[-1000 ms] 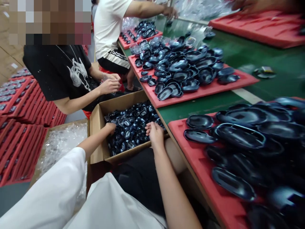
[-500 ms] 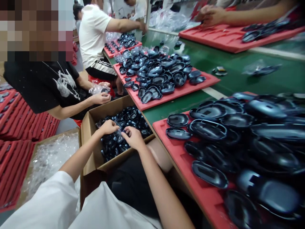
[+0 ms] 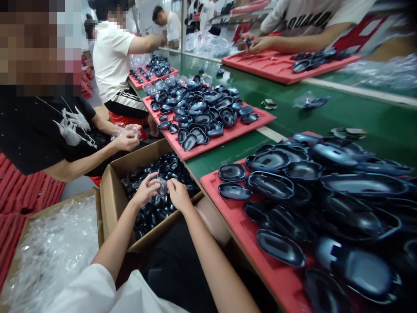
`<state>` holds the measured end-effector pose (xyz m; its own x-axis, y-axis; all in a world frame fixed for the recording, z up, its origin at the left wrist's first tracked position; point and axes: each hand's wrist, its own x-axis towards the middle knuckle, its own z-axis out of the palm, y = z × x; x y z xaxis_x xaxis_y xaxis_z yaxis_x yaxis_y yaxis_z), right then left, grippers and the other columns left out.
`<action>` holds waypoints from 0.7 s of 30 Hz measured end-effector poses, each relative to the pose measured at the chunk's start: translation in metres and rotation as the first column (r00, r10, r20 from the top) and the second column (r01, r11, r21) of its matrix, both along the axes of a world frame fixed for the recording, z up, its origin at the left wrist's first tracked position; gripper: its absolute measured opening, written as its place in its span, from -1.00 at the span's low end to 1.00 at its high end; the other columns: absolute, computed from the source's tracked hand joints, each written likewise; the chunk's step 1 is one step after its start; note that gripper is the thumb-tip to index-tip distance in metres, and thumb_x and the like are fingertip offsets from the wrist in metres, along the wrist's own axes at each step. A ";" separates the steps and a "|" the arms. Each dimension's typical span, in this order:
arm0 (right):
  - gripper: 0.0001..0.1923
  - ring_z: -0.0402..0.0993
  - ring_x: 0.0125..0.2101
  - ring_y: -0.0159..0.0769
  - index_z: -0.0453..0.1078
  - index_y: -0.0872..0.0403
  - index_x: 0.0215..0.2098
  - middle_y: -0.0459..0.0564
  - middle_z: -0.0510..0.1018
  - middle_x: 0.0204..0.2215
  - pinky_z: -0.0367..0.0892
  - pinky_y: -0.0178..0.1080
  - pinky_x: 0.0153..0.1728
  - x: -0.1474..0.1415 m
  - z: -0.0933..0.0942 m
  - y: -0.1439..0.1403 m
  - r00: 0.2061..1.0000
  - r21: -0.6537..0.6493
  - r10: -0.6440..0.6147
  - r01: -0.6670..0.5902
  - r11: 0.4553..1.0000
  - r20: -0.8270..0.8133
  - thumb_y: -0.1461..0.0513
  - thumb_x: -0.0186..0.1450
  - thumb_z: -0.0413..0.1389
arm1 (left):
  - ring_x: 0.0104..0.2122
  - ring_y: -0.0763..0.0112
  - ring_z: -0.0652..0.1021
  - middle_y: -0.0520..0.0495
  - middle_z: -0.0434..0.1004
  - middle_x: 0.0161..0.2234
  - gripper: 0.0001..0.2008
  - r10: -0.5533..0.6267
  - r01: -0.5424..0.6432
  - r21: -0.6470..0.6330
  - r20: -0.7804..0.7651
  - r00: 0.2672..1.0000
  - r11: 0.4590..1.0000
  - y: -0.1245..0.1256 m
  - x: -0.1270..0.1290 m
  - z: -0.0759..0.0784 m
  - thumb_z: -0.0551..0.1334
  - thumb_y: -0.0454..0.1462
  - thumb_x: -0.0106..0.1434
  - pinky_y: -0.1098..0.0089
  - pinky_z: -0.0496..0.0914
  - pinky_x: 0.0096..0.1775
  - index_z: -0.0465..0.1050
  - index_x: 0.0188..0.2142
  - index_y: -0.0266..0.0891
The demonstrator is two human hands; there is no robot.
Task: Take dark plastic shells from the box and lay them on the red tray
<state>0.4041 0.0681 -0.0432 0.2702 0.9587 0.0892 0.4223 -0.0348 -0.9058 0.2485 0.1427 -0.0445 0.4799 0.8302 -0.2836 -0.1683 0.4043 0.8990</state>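
Note:
Over an open cardboard box point(image 3: 112, 217), both of my hands are at a small clear plastic bag point(image 3: 163, 189). My left hand point(image 3: 146, 191) grips its left side between thumb and fingers, some of the fingers raised. Thumb and forefinger of my right hand point(image 3: 178, 194) pinch the bag's right edge. Whether a part sits inside the bag is too small to tell. Beneath the hands, the box holds a heap of small dark glossy parts point(image 3: 151, 224).
Right of me, a red foam tray point(image 3: 211, 184) bears piled dark-blue shells point(image 3: 272, 184). Another loaded red tray point(image 3: 192, 152) lies farther along the green table point(image 3: 211, 158). Left stands a box of clear plastic bags point(image 3: 61, 243). A co-worker in black point(image 3: 65, 130) sits beyond it.
My left hand's fingers have opened out somewhat around the bag, and more of the bag shows between my hands. The head view has shifted, moving the scene slightly left and down.

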 end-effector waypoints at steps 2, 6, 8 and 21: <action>-0.56 0.25 -0.54 -0.33 0.13 0.00 -0.53 -0.10 0.35 -0.61 0.05 -0.28 -0.43 -0.002 0.002 0.000 0.999 -0.020 -0.002 0.003 1.000 0.042 -0.02 0.43 -0.10 | -0.38 0.50 0.53 0.02 0.51 -0.27 -0.29 0.046 -0.044 0.049 -0.031 0.998 0.998 -0.001 0.003 -0.003 0.59 -0.19 -0.11 0.55 0.39 -0.41 0.47 0.06 -0.14; -0.60 0.21 -0.54 -0.34 0.14 0.02 -0.51 -0.11 0.34 -0.59 -0.01 -0.28 -0.44 -0.003 0.006 -0.001 0.990 -0.022 0.046 -0.043 0.999 0.136 -0.02 0.39 -0.01 | -0.34 0.49 0.54 0.00 0.56 -0.28 -0.38 0.141 -0.132 0.169 -0.043 0.989 0.977 0.001 0.009 -0.004 0.58 -0.18 -0.09 0.56 0.39 -0.36 0.53 -0.01 -0.20; -0.65 0.19 -0.53 -0.35 0.15 0.02 -0.49 -0.12 0.30 -0.60 0.00 -0.28 -0.43 -0.002 0.006 0.000 0.990 0.025 0.091 -0.094 0.995 0.112 0.06 0.40 -0.07 | -0.28 0.42 0.57 -0.06 0.61 -0.24 -0.47 0.139 -0.125 0.204 -0.055 0.989 0.971 0.001 0.009 -0.003 0.57 -0.18 -0.09 0.52 0.43 -0.30 0.57 -0.10 -0.24; -0.68 0.20 -0.55 -0.37 0.27 0.03 -0.48 -0.13 0.34 -0.58 0.17 -0.30 -0.45 0.006 0.005 0.009 0.997 0.142 -0.042 0.051 0.989 -0.064 0.01 0.31 0.09 | -0.40 0.39 0.56 -0.10 0.63 -0.35 -0.44 0.237 -0.223 0.102 -0.147 0.960 0.969 -0.007 0.012 0.002 0.57 0.06 -0.19 0.52 0.40 -0.48 0.61 -0.32 -0.30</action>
<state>0.4097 0.0772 -0.0386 0.3233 0.9234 0.2068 0.3672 0.0790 -0.9268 0.2601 0.1358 -0.0429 0.2283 0.9368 -0.2650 -0.1017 0.2937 0.9505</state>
